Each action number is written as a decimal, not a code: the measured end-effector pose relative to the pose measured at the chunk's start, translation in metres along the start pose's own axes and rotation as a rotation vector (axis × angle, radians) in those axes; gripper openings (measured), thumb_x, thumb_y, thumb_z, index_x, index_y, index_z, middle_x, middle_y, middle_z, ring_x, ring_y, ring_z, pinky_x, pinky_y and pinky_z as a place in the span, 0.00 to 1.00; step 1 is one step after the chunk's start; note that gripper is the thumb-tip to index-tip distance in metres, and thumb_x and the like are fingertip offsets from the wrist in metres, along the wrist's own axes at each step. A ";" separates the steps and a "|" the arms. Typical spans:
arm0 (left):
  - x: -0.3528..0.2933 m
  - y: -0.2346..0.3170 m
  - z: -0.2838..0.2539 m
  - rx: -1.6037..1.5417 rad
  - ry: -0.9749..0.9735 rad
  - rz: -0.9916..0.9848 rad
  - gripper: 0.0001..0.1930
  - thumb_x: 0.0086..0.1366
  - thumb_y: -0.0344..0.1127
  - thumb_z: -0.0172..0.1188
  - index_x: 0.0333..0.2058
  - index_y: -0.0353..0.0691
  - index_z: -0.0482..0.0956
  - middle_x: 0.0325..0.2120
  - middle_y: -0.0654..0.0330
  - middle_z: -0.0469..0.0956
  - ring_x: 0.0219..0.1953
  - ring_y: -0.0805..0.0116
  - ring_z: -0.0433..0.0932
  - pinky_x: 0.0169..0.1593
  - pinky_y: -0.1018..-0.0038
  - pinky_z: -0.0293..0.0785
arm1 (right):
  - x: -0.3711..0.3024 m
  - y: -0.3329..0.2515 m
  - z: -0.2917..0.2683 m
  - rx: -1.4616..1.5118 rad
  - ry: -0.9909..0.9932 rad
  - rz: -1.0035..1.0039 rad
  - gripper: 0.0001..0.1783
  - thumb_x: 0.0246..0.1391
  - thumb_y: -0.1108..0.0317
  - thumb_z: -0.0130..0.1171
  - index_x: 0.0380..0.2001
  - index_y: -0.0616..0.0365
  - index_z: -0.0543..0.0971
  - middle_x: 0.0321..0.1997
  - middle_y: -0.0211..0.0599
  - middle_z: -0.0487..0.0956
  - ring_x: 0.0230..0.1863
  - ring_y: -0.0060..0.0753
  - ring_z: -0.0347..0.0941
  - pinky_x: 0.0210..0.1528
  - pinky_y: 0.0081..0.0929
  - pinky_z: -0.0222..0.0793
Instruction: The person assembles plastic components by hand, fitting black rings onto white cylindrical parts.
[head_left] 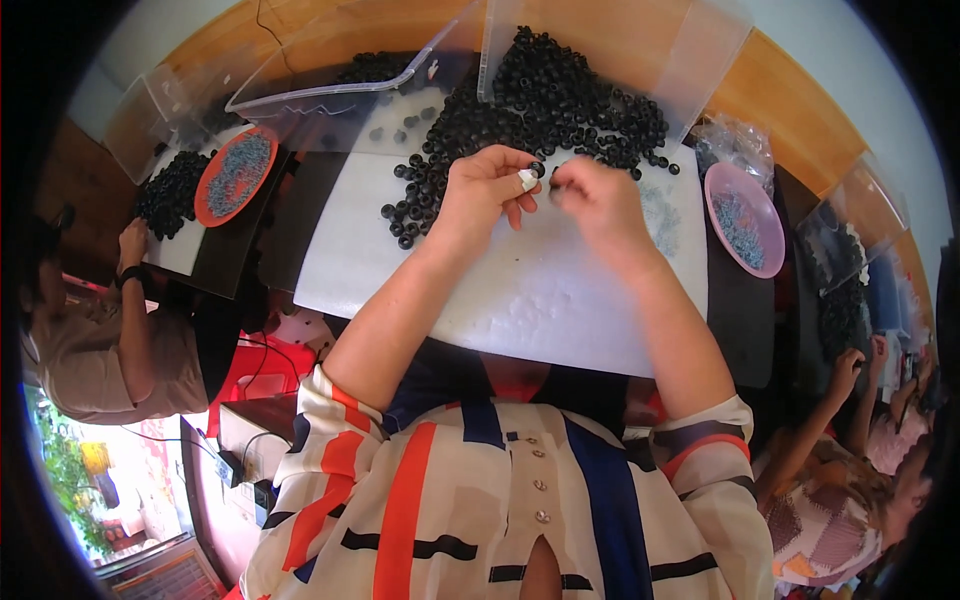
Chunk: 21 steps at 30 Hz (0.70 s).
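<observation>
Between the thumb and fingers of my left hand point(487, 190) is a small black ring-shaped part point(537, 169), its opening visible. White tape point(528, 180) wraps the thumb tip. Just to the right, my right hand point(603, 205) is closed in a pinch and smeared by motion. Something dark shows at its fingertips, too blurred to name. Both hands are above a white foam sheet point(520, 300). Beyond them a large heap of black ring-shaped parts point(560, 85) spreads over the sheet, with loose ones beside my left wrist.
A clear plastic bin point(620, 45) stands tipped around the heap, another clear bin point(350, 110) to its left. Right of the sheet sits a pink bowl point(745, 225) of small grey-blue pieces. An orange bowl point(237, 175) lies left. Other people point(130, 340) work at both sides.
</observation>
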<state>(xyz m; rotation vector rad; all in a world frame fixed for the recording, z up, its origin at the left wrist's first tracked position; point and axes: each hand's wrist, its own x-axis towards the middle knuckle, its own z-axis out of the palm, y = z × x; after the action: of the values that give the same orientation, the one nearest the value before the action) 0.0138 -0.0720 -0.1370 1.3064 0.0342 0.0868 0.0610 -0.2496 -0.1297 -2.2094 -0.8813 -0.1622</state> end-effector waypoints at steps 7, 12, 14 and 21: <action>-0.002 -0.003 0.008 0.153 -0.062 0.010 0.09 0.64 0.26 0.59 0.42 0.29 0.78 0.30 0.54 0.81 0.26 0.70 0.79 0.24 0.77 0.73 | 0.007 0.004 -0.003 0.716 0.129 0.147 0.03 0.55 0.77 0.61 0.34 0.63 0.79 0.30 0.29 0.80 0.31 0.18 0.73 0.38 0.19 0.71; -0.001 -0.002 0.005 -0.016 -0.104 -0.050 0.09 0.64 0.24 0.59 0.42 0.28 0.78 0.31 0.53 0.81 0.27 0.69 0.80 0.25 0.76 0.73 | 0.006 -0.001 0.004 0.794 0.099 0.133 0.03 0.55 0.77 0.60 0.34 0.64 0.78 0.29 0.30 0.80 0.32 0.18 0.74 0.38 0.20 0.72; -0.002 -0.003 0.002 -0.113 -0.102 -0.065 0.09 0.64 0.23 0.58 0.42 0.27 0.78 0.32 0.52 0.81 0.27 0.68 0.80 0.25 0.75 0.74 | 0.005 -0.005 0.005 0.757 0.103 0.138 0.03 0.56 0.77 0.59 0.34 0.64 0.78 0.29 0.31 0.80 0.32 0.19 0.74 0.38 0.20 0.72; -0.003 0.000 0.003 -0.119 -0.112 -0.092 0.09 0.63 0.22 0.59 0.42 0.26 0.78 0.32 0.51 0.82 0.28 0.68 0.80 0.26 0.75 0.74 | 0.004 -0.008 0.003 0.801 0.095 0.156 0.03 0.57 0.76 0.59 0.34 0.64 0.79 0.30 0.32 0.81 0.31 0.19 0.74 0.36 0.19 0.72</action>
<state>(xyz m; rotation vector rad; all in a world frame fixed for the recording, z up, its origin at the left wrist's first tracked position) 0.0107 -0.0749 -0.1368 1.1872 -0.0057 -0.0621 0.0586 -0.2413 -0.1250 -1.4928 -0.5733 0.1426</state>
